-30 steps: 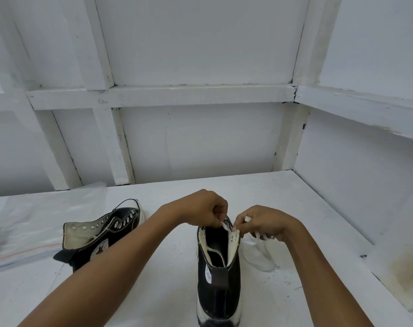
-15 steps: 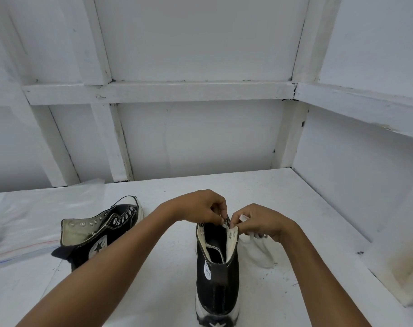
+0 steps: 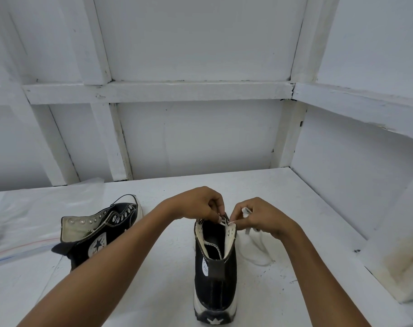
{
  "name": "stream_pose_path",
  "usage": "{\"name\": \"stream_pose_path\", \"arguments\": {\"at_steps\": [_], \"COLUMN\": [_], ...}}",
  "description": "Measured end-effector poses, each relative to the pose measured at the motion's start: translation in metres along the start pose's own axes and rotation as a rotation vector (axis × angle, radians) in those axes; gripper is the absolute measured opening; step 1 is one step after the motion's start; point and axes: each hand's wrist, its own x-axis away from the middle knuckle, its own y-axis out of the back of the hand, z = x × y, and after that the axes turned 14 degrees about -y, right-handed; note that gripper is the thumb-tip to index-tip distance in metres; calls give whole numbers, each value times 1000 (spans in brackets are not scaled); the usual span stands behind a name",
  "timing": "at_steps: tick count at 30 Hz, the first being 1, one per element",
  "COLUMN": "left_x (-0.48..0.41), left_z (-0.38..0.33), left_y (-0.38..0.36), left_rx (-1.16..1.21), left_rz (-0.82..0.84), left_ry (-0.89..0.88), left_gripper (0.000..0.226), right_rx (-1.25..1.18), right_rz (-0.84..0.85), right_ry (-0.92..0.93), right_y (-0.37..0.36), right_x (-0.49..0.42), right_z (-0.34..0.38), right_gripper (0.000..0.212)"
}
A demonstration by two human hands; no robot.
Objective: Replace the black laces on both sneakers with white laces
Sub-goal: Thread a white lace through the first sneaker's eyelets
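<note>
The two forearms reach in from the bottom edge across the white counter and frame the near sneaker, a black high-top that stands upright on its sole at lower centre. Its heel faces the viewer and its long axis runs straight away, with the toe pointing toward the back wall. The toe and front lacing are hidden behind the collar and the hands. Over the front of the collar, the left hand has its fingers curled, the tips pinching the sneaker's top front edge. Just what lies under those tips cannot be told. Just beside it, the right hand pinches the white lace, with a short end sticking up between its fingers. The rest of the lace droops down and loops on the counter just to the right of the sneaker. To the left, and a little farther back, the second sneaker lies on its side, apart from the first. Its open collar is turned near-left, its toe points far-right, and its metal eyelets are in plain view. Beyond it, a clear plastic bag is spread along the left edge. A white block bounds the counter on the right, and white framed panels close the back.
</note>
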Motion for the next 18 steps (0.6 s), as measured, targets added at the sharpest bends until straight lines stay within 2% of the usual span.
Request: {"name": "stream_pose_path", "arguments": {"at_steps": [5, 11, 14, 18], "left_x": [2, 9, 13, 18], "left_z": [5, 15, 18, 20], "left_y": [5, 15, 16, 16], "left_rx": [-20, -82, -85, -62], "left_rz": [-53, -137, -99, -42], "left_ry": [38, 56, 67, 88], "left_gripper": [9, 9, 7, 8], "right_rx": [-66, -68, -35, 41], "right_rz": [-39, 9, 52, 96], "right_ry": [91, 128, 124, 127], "right_y": [0, 5, 4, 6], "right_x": [-3, -2, -2, -1], "right_z": [-6, -10, -10, -6], "right_gripper": [8, 18, 24, 12]}}
